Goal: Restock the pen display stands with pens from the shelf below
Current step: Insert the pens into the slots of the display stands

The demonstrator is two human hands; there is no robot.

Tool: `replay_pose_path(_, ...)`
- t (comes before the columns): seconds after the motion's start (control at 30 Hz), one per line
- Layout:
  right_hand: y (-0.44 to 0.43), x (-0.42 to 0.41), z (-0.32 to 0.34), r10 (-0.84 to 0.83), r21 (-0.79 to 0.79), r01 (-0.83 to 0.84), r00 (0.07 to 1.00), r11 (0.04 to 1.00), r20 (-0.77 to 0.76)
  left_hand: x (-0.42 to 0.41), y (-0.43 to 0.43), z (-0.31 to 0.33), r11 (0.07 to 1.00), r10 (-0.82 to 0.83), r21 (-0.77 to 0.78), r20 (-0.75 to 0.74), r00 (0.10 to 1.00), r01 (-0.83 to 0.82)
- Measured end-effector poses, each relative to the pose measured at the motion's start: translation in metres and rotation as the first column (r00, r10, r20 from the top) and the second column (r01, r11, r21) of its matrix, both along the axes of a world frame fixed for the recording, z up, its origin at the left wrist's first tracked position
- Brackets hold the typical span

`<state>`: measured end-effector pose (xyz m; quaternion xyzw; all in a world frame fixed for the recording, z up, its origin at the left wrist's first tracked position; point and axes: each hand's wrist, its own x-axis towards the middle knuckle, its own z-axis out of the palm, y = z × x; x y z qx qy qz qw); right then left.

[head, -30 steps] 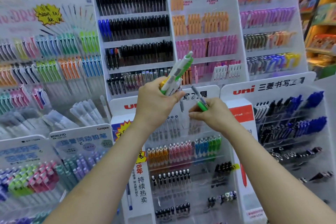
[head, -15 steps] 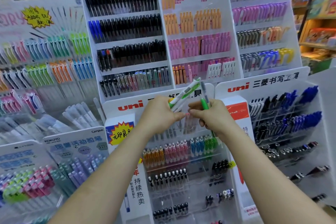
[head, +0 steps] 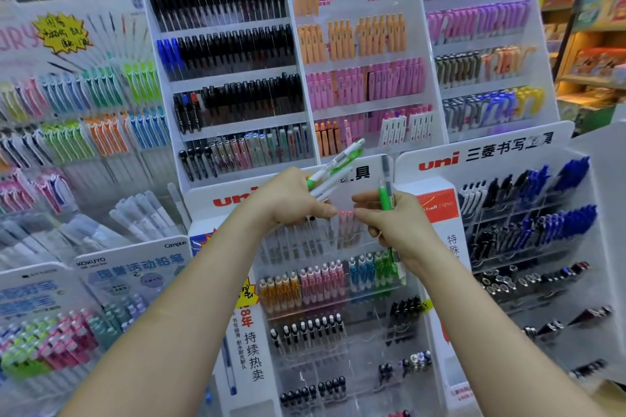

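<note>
while both hands are raised side by side in front of the racks, the left hand [head: 291, 203] is curled round a small bundle of white-and-green pens [head: 338, 167], which fan up and to the right out of its fist, toward the right hand. its thumb and forefinger reach out toward the right hand's fingertips; whether they touch, i cannot tell. the right hand [head: 393, 223] is also closed, gripping a green pen [head: 384, 200] upright in its fist, with a grey pen [head: 386, 166] standing up just behind it; whether the grey one is in the same grip is not clear. directly behind and below both hands stands the clear stand [head: 355, 332] with the red uni header. a tier of pale, pink-tipped pens [head: 345, 227] sits right behind the fingertips. below the wrists runs a row of orange, pink, blue and green pens [head: 318, 284], its green end just under the right wrist. above the hands, tall white racks [head: 233, 74] hold black, orange and pink pens.
</note>
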<state>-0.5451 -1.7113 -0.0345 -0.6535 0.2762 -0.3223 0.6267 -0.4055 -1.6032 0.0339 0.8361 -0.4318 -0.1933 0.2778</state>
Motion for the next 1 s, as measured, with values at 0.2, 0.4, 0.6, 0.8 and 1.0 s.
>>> replay_pose_path(0.2, -0.001, 0.001, -0.001, -0.001, 0.010, 0.000, 0.999, 1.000, 0.033, 0.000, -0.002, 0.006, 0.999, -0.004, 0.039, -0.003, 1.000, 0.004)
replay_pose_path(0.4, 0.000, 0.003, 0.000, 0.012, -0.065, -0.010, 1.000, 0.998, 0.028, -0.005, -0.006, 0.008, 0.998, -0.016, 0.060, 0.095, 0.995, 0.011)
replay_pose_path(0.6, 0.002, 0.002, -0.001, -0.024, -0.151, 0.027, 0.999, 0.988, 0.023, 0.002, 0.003, 0.003, 0.999, 0.045, -0.014, -0.041, 0.998, -0.046)
replay_pose_path(0.8, 0.015, 0.013, 0.000, 0.061, -0.248, -0.060, 0.998, 0.967, -0.001, -0.005, -0.001, 0.001, 0.997, 0.069, -0.044, 0.030, 0.997, -0.068)
replay_pose_path(1.0, 0.020, 0.021, 0.001, -0.007, -0.382, -0.044, 0.991, 0.923, -0.131, 0.001, 0.015, -0.005, 0.989, 0.101, -0.116, 0.087, 0.991, -0.091)
